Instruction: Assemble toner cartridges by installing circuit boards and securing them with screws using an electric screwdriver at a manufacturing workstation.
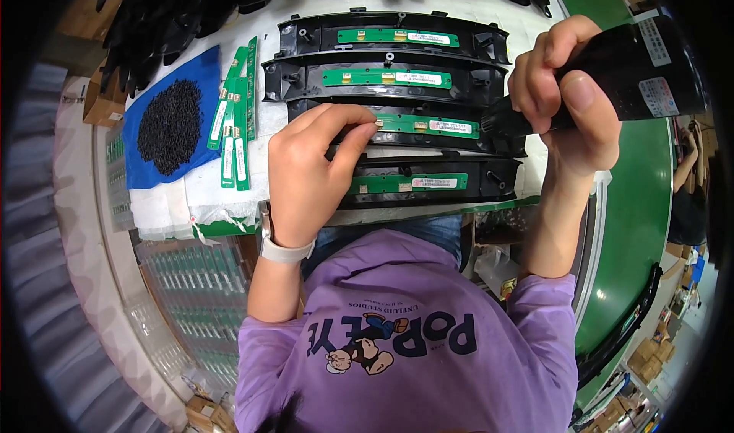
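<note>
Head view: I see right hand (pixel 567 100) clenched round black tool (pixel 623 62), two o'clock; left hand (pixel 312 169) at circuit board (pixel 428 122), one o'clock, grip unclear. Tool's slant could cause slip, scratching board.

Gripped a glossy black power tool (pixel 619 69) in the right hand (pixel 587 123), with the left hand (pixel 310 169) at one end of a slim green circuit board (pixel 413 125) on a curved black plastic housing (pixel 436 147).

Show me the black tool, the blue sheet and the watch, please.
Black tool (pixel 618 69): head view, middle of its body.
Blue sheet (pixel 206 66): head view, bare upper right corner.
Watch (pixel 290 253): head view, pale strap.
</note>
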The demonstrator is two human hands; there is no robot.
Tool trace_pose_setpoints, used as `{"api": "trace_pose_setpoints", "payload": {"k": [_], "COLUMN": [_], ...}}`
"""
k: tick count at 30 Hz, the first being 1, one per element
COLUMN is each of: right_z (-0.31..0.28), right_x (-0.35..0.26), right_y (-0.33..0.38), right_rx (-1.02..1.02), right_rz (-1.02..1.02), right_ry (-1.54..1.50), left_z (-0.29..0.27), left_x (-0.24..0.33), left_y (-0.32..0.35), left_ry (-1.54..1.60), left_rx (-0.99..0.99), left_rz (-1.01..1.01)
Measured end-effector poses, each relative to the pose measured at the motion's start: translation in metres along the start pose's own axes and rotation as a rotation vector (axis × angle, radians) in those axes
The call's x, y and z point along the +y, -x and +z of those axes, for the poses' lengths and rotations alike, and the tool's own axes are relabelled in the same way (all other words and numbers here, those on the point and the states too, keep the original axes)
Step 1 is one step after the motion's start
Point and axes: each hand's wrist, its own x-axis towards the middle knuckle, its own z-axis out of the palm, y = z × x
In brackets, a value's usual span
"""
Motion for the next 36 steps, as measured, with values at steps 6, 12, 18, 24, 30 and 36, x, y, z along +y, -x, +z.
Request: {"api": "trace_pose_setpoints", "payload": {"k": [6,12,18,24,30,36], "right_z": [0.005,-0.002,0.015,0.032,0.039,0.042], "right_x": [0.0,0.001,-0.022,-0.02,-0.017,-0.018], "right_y": [0.004,0.007,0.007,0.014,0.015,0.016], "right_rx": [0.012,-0.066,0.043,0.078,0.069,0.09], "right_rz": [-0.01,-0.126,-0.264,-0.256,-0.249,-0.237], "right_ry": [0.04,-0.18,-0.659,-0.823,-0.826,-0.811], "left_z": [-0.002,-0.003,-0.005,-0.012,-0.018,-0.017], "left_x": [-0.001,0.004,0.014,0.016,0.014,0.014], "left_y": [0.001,0.009,0.02,0.031,0.033,0.035], "left_ry": [-0.05,0.17,0.605,0.76,0.807,0.884], "left_rx": [-0.054,0.102,-0.065,-0.112,-0.113,-0.127], "left_rz": [0.014,-0.137,-0.25,-0.306,-0.346,-0.379]}}
